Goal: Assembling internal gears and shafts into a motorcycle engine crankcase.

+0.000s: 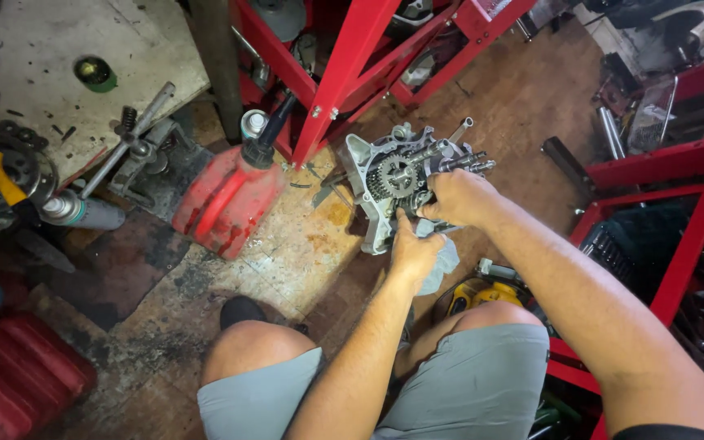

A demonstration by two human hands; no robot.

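Just right of the middle of the frame, your two hands meet on a grey engine case half [372,175] that lies open on the stained floor [287,261], its gear cluster [393,178] and splined shafts [462,161] showing. Your right hand [459,198] comes in from the lower right and is curled closed over the right side of the gear set, fingers wrapped around the parts just below the shafts. Your left hand [414,248] rises from the bottom of the frame and presses against the lower edge of the case, fingers bent and closed on the casting; exactly what the fingertips pinch is hidden. A pale rag [443,265] lies just beneath that hand. Left of the case, a red fuel can [226,204] with a black spout stands on the floor, touching nothing of the engine. Red steel frame legs [344,73] cross the upper middle of the frame, right behind the case. In the upper left, a worn bench top [59,73] holds a small green cap [94,72], and below it lie a spray can [83,212] and a long metal tool [128,140]. A yellow power tool [470,292] sits near your right knee, lower right of the middle.
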